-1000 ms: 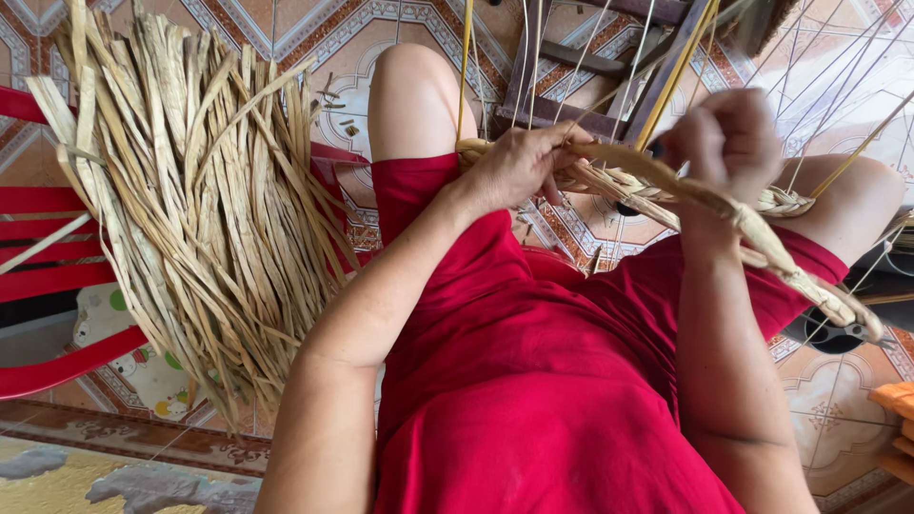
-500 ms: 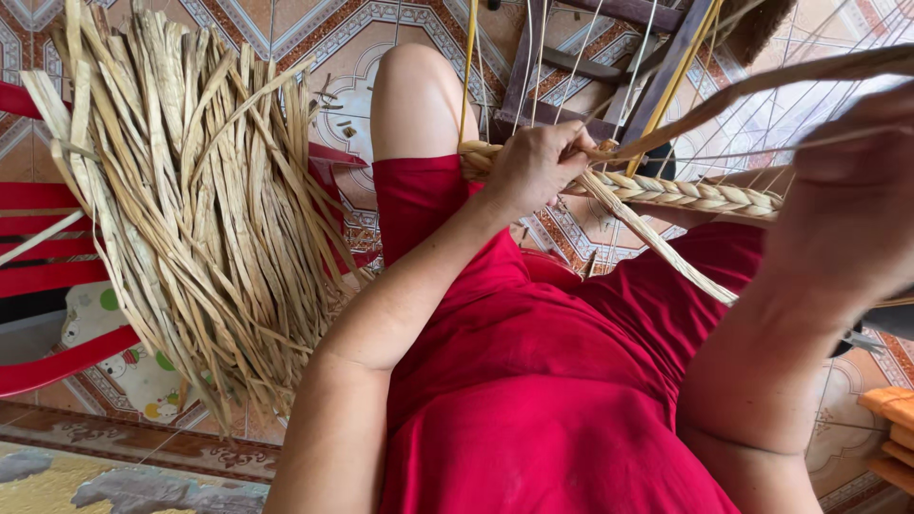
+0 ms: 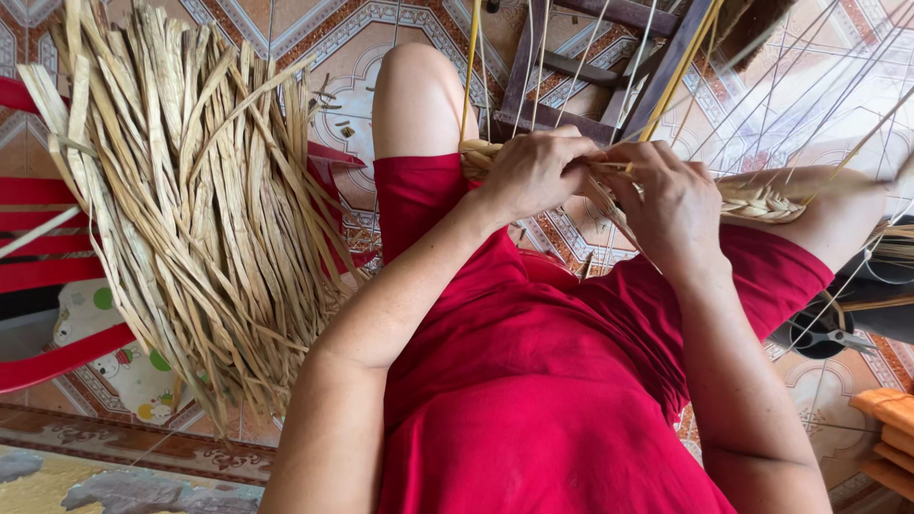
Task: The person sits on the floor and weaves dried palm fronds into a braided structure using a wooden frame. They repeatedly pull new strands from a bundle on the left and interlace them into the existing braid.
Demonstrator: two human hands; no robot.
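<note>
Head view: L hand (image 3: 538,173) & R hand (image 3: 671,205), each grip pinching braided straw band (image 3: 762,202); loose straw bundle (image 3: 190,209) left.

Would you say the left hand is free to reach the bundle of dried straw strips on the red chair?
Probably not at once: the left hand grips the braided strand, though nothing blocks the bundle.

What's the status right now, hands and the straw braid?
Left hand and right hand both in a closed grip on the straw braid, across the knees. Loose straw bundle lies apart, on the left. Thin strings crowd the work.
</note>
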